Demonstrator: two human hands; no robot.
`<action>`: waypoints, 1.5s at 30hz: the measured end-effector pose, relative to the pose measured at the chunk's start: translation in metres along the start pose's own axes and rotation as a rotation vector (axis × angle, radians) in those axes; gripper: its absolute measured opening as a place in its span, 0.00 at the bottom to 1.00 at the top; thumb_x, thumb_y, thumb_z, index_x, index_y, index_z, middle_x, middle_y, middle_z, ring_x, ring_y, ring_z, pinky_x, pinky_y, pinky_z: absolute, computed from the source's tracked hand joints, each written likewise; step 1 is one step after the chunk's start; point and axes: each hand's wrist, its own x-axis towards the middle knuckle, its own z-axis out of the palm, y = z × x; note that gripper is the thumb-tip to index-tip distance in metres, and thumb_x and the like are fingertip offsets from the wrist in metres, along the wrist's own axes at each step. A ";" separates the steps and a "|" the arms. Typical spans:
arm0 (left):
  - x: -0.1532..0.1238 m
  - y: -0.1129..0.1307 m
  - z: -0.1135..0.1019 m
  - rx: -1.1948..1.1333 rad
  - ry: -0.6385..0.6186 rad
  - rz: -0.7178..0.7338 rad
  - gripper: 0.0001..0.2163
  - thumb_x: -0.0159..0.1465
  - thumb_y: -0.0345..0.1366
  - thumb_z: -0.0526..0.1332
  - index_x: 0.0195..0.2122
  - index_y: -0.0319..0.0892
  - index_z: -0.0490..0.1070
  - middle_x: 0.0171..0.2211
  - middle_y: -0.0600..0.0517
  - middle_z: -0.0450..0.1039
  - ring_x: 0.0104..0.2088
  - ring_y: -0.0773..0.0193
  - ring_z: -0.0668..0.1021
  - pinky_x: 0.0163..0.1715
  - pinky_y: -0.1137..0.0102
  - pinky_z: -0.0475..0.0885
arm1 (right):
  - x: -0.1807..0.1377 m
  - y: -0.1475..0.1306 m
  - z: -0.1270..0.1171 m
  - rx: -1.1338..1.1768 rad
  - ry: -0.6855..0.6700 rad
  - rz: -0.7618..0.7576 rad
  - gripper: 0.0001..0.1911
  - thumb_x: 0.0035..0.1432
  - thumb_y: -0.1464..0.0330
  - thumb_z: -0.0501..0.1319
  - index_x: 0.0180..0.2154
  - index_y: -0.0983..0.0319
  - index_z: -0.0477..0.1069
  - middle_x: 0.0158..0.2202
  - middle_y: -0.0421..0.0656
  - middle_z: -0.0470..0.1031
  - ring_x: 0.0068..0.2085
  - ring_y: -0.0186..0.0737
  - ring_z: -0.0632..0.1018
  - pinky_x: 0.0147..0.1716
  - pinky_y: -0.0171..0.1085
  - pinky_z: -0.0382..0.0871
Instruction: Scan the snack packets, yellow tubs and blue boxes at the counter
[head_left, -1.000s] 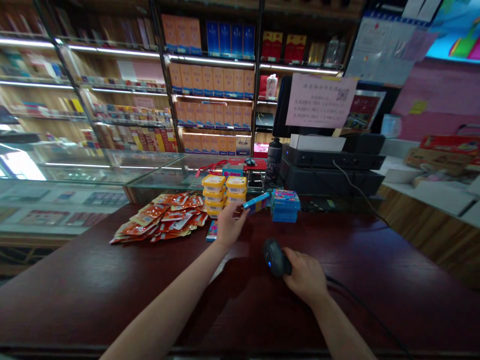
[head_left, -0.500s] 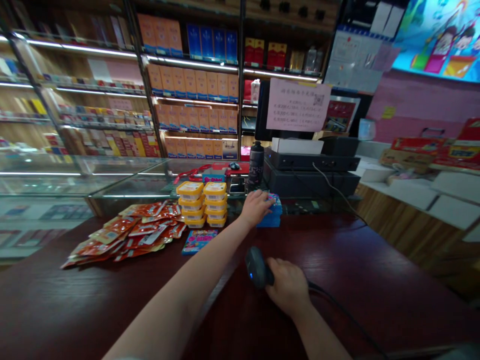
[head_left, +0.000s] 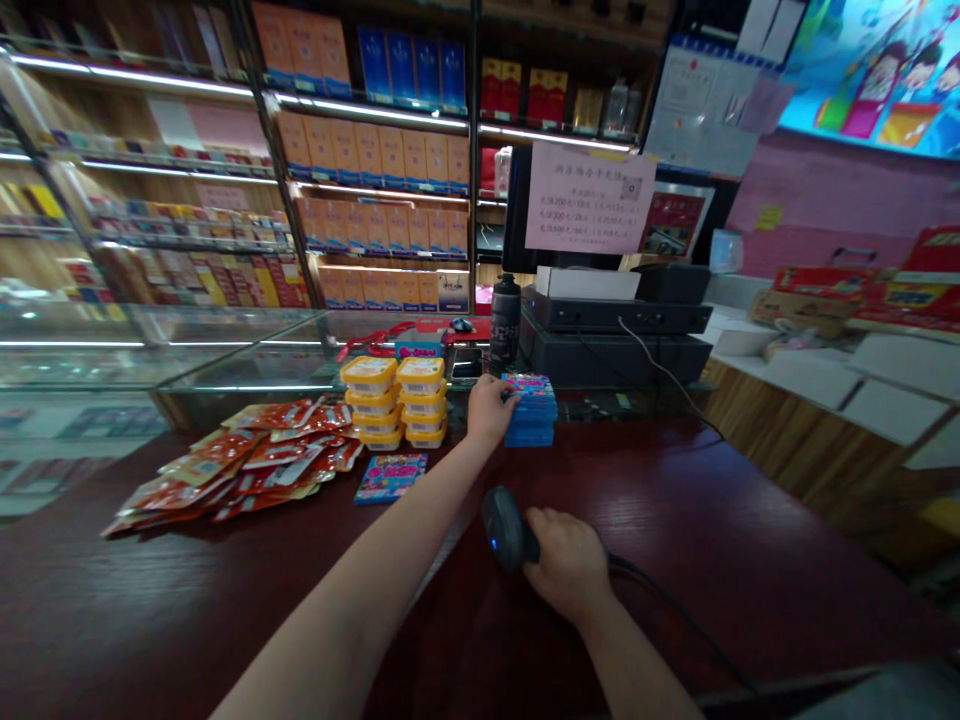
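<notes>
My left hand reaches out to a stack of blue-and-pink packets, its fingers bent and closed on the left edge near the top. How many packets lie between the fingers is hidden. Closer to me, my right hand is wrapped round the handle of a dark barcode scanner, which shows a small blue light. One similar packet lies flat left of my left forearm. Behind it stand two piles of yellow-lidded tubs, with a heap of orange-red snack pouches farther left.
A black bottle stands behind the packet stack, beside a monitor bearing a pink sign and dark boxes. The scanner's cable trails right across the brown counter. Glass display cases extend to the left.
My left hand has slid from the top of the packet stack to its left edge, uncovering the top packet. My right hand still holds the scanner. The view has shifted slightly.
</notes>
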 end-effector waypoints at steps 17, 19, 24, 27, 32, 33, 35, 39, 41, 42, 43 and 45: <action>-0.144 -0.051 -0.115 0.710 -0.122 -0.364 0.31 0.53 0.53 0.63 0.52 0.38 0.64 0.54 0.32 0.59 0.57 0.35 0.61 0.53 0.46 0.57 | -0.006 0.001 0.012 -0.021 0.016 0.032 0.13 0.51 0.70 0.58 0.41 0.60 0.69 0.38 0.44 0.76 0.39 0.43 0.75 0.36 0.37 0.58; -0.145 -0.057 -0.118 0.708 -0.157 -0.418 0.29 0.54 0.55 0.61 0.49 0.38 0.65 0.51 0.34 0.62 0.53 0.39 0.66 0.49 0.51 0.61 | -0.007 0.002 0.015 -0.025 0.025 0.027 0.13 0.52 0.69 0.58 0.42 0.60 0.69 0.39 0.44 0.76 0.40 0.43 0.75 0.36 0.36 0.57; -0.145 -0.063 -0.128 0.596 -0.305 -0.361 0.24 0.53 0.48 0.63 0.49 0.44 0.66 0.48 0.42 0.64 0.50 0.48 0.69 0.50 0.58 0.60 | -0.009 0.003 0.018 -0.048 0.058 0.024 0.13 0.52 0.68 0.58 0.42 0.60 0.69 0.40 0.44 0.76 0.39 0.42 0.75 0.35 0.36 0.57; -0.147 -0.062 -0.133 0.558 -0.293 -0.384 0.28 0.50 0.52 0.64 0.49 0.45 0.66 0.50 0.40 0.63 0.52 0.44 0.67 0.51 0.55 0.59 | -0.010 0.001 0.017 -0.076 0.067 0.040 0.13 0.52 0.69 0.58 0.42 0.60 0.69 0.40 0.44 0.76 0.39 0.43 0.76 0.35 0.36 0.58; -0.147 -0.065 -0.138 0.490 -0.242 -0.428 0.33 0.45 0.52 0.68 0.49 0.42 0.66 0.45 0.38 0.67 0.49 0.39 0.69 0.48 0.53 0.62 | -0.012 0.000 0.017 -0.122 0.058 0.064 0.14 0.52 0.69 0.58 0.43 0.60 0.69 0.41 0.44 0.76 0.39 0.44 0.76 0.34 0.37 0.58; -0.146 -0.065 -0.139 0.442 -0.206 -0.431 0.32 0.44 0.50 0.68 0.48 0.41 0.67 0.43 0.39 0.69 0.49 0.41 0.70 0.48 0.53 0.62 | -0.012 0.000 0.017 -0.125 0.055 0.065 0.14 0.52 0.69 0.57 0.43 0.60 0.69 0.41 0.44 0.76 0.38 0.44 0.76 0.34 0.37 0.59; -0.142 -0.066 -0.143 0.254 -0.102 -0.470 0.29 0.43 0.49 0.69 0.45 0.41 0.68 0.41 0.41 0.71 0.47 0.44 0.72 0.49 0.55 0.63 | -0.012 0.000 0.017 -0.122 0.055 0.060 0.13 0.53 0.68 0.57 0.43 0.60 0.69 0.41 0.44 0.76 0.39 0.44 0.76 0.34 0.37 0.59; -0.134 -0.062 -0.151 -0.528 0.057 -0.672 0.23 0.49 0.52 0.64 0.41 0.41 0.68 0.41 0.44 0.74 0.44 0.51 0.76 0.47 0.57 0.68 | -0.012 0.001 0.018 -0.116 0.068 0.048 0.13 0.53 0.68 0.57 0.43 0.60 0.68 0.40 0.44 0.77 0.39 0.44 0.76 0.35 0.37 0.59; -0.131 -0.058 -0.154 -0.970 0.016 -0.801 0.23 0.55 0.54 0.58 0.43 0.40 0.68 0.41 0.42 0.74 0.43 0.51 0.77 0.45 0.54 0.71 | -0.012 0.001 0.020 -0.126 0.077 0.047 0.13 0.53 0.68 0.57 0.43 0.60 0.68 0.41 0.44 0.77 0.39 0.43 0.77 0.34 0.37 0.59; -0.130 -0.056 -0.155 -1.151 -0.018 -0.850 0.24 0.57 0.54 0.55 0.45 0.39 0.67 0.42 0.41 0.75 0.43 0.50 0.77 0.44 0.52 0.72 | -0.012 0.002 0.020 -0.134 0.083 0.046 0.13 0.53 0.68 0.58 0.43 0.60 0.68 0.41 0.44 0.77 0.39 0.43 0.77 0.34 0.37 0.59; -0.130 -0.055 -0.155 -1.291 -0.041 -0.883 0.24 0.59 0.53 0.53 0.47 0.39 0.66 0.43 0.41 0.74 0.43 0.49 0.77 0.43 0.50 0.72 | -0.012 0.002 0.021 -0.141 0.090 0.044 0.13 0.53 0.68 0.58 0.43 0.60 0.68 0.41 0.44 0.77 0.39 0.43 0.77 0.34 0.36 0.59; -0.131 -0.053 -0.154 -1.452 -0.027 -0.907 0.22 0.61 0.50 0.53 0.49 0.39 0.65 0.46 0.41 0.74 0.46 0.48 0.77 0.43 0.48 0.73 | -0.012 0.003 0.023 -0.144 0.099 0.043 0.14 0.52 0.68 0.58 0.43 0.60 0.68 0.40 0.44 0.77 0.39 0.43 0.77 0.34 0.36 0.59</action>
